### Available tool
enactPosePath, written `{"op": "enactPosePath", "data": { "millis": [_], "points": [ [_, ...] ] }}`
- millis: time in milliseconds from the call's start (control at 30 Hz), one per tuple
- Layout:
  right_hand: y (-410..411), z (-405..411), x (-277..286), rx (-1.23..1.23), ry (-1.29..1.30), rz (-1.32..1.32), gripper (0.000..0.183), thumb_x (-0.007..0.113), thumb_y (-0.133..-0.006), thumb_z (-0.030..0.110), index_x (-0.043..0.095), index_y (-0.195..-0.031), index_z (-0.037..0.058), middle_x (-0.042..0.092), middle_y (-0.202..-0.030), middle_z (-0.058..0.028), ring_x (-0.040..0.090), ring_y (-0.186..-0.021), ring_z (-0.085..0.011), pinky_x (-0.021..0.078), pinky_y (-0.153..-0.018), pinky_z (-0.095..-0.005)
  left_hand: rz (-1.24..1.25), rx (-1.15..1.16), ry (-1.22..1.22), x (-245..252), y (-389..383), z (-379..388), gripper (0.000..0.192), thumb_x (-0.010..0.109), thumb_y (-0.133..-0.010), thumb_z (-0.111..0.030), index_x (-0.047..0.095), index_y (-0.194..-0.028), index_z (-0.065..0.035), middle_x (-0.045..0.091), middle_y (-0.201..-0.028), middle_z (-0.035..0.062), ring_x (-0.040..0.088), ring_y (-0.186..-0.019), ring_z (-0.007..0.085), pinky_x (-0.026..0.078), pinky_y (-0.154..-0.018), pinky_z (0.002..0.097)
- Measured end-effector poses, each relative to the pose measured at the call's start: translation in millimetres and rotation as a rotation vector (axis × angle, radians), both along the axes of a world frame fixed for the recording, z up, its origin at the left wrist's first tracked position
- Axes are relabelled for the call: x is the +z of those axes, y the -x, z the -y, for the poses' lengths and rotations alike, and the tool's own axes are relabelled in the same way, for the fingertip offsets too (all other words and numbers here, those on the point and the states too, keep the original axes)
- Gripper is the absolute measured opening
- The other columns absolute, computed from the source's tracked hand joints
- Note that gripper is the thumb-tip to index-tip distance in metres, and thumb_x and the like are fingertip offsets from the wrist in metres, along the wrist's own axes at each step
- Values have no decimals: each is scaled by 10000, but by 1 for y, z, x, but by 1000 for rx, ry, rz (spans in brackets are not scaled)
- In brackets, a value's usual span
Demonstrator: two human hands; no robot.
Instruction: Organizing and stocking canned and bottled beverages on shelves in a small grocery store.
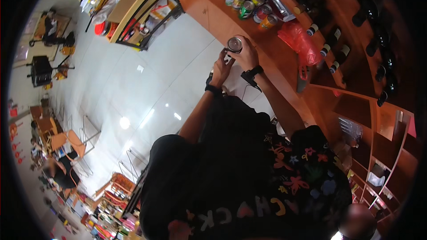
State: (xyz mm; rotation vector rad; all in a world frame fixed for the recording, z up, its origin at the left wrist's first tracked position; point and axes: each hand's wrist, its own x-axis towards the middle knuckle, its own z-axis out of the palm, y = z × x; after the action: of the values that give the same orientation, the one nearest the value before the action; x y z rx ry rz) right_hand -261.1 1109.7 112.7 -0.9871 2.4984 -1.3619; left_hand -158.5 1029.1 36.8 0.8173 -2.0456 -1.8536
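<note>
My right hand (248, 54) is wrapped around a drink can (234, 44), its metal top facing up. Close below and left of it, my left hand (221, 69) has its fingertips at the can's near side; whether they press on it is hard to see. Both wrists wear black bands. Beyond my hands, several drink cans (246, 9) stand in a group on a brown wooden counter (213, 20). To the right of them lies a red plastic bag (300, 45), with a silvery packet (279, 6) beside the cans.
Dark bottles (370, 10) lie in a wooden rack along the right. A low shelf unit (140, 13) with goods stands at the upper left. Lower left are chairs (68, 141) and a seated person (65, 173). Another person's head (357, 221) shows at the bottom right.
</note>
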Motion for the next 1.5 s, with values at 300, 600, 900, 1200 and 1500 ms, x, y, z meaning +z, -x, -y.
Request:
{"op": "enactPosePath", "data": {
  "millis": [300, 600, 900, 1200, 1500],
  "points": [
    [96, 0, -60, -146, -185, 64, 647, 812, -729, 90, 500, -1294, 128, 634, -1167, -191, 625, -1080, -398, 535, -830, -469, 108, -264, 46, -42, 104, 13, 533, 537, -976, -237, 404, -1450, -33, 587, -1264, 330, 560, -1173, 498, 487, -955, 480],
    [148, 18, -72, -267, -401, -110, 684, 824, -710, 112, 498, -1311, 132, 565, -1236, -184, 590, -1133, -393, 515, -893, -481, 56, -325, -110, -62, 163, 21, 528, 566, -980, -218, 399, -1462, -83, 620, -1280, 191, 687, -933, 286, 529, -847, 387],
    [162, 25, -66, -289, -444, -47, 702, 807, -704, 41, 524, -1342, 116, 491, -1311, -188, 523, -1221, -378, 462, -1003, -447, -181, -252, -9, -91, 177, 12, 501, 540, -957, -141, 385, -1433, -108, 645, -1139, 235, 678, -1006, 378, 542, -790, 433],
    [149, 19, -70, -408, -324, -100, 638, 656, -798, -40, 490, -1398, 100, 370, -1418, -241, 438, -1299, -447, 461, -1022, -467, -49, -277, -436, -88, 194, -2, 549, 517, -978, -144, 313, -1479, -49, 525, -1270, 248, 570, -1186, 363, 492, -937, 442],
    [134, 41, -62, -386, -361, -297, 658, 627, -819, 8, 394, -1432, 56, 349, -1375, -331, 473, -1231, -516, 482, -972, -510, -148, -189, -211, -93, 199, 11, 457, 523, -1022, -281, 418, -1418, -77, 550, -1355, 213, 564, -1233, 307, 450, -1011, 400]
  ]
}}
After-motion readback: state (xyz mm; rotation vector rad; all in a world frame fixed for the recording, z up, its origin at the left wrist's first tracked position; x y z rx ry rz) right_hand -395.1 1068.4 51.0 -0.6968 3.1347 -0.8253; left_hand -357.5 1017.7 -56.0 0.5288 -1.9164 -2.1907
